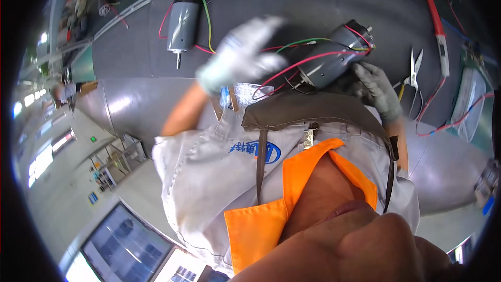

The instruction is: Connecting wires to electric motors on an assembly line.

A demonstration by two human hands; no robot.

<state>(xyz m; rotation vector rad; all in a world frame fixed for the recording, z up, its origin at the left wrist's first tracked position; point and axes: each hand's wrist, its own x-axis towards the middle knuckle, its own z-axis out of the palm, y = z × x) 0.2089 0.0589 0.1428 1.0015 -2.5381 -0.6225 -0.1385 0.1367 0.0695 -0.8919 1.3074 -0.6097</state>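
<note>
A grey cylindrical electric motor [329,65] lies tilted on the dark bench mat near the bench's front edge. Red, green, yellow and black wires come from its black end cap and loop to the left. My right hand [377,90], in a grey-white glove, has its fingers curled against the motor's lower right side; some fingertips are hidden. My left hand [242,55], in a white glove, is smeared by motion to the left of this motor. Its fingers are stretched out with the thumb apart, beside the red wires, and no held thing shows.
A second grey motor [183,23] with red and green-yellow wires lies at the left. To the right are scissors [414,70] and a red-and-white pen-like tool [437,31] with a red cable. A clear plastic bag [253,94] sits by the bench's front edge.
</note>
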